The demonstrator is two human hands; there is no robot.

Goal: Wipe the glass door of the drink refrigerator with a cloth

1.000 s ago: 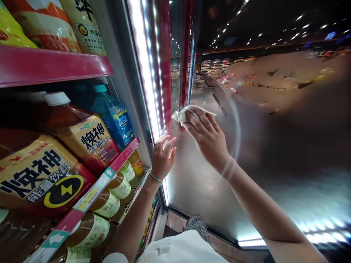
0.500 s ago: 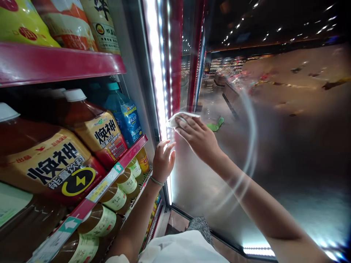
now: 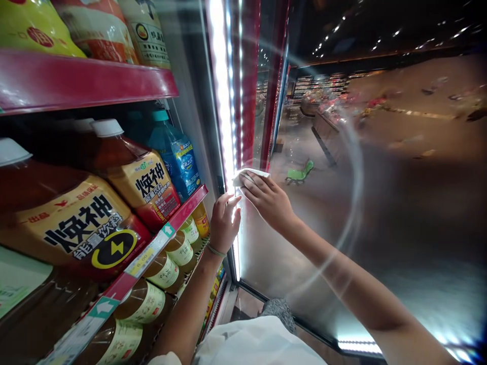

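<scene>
A folded white cloth (image 3: 249, 174) lies under the fingers of my right hand (image 3: 266, 197), which presses it to the glass door (image 3: 304, 218) beside the bright light strip (image 3: 224, 101). Just below and to the left, my left hand (image 3: 225, 220) is raised at the light strip with its fingers slightly bent and apart. Nothing shows in it, and whether its fingertips touch the door's edge I cannot tell. A thin band circles the left wrist.
On the left, a cooler shelf (image 3: 167, 228) with a red edge holds large amber drink bottles (image 3: 148, 177) and a blue bottle (image 3: 182, 162). Smaller bottles (image 3: 165, 271) stand below, bags (image 3: 148, 35) above. Beyond the glass are a green chair (image 3: 300, 173) and store displays.
My right hand has slid the cloth a little downward along the glass by the light strip. My left hand stays nearly in place. The view has shifted slightly.
</scene>
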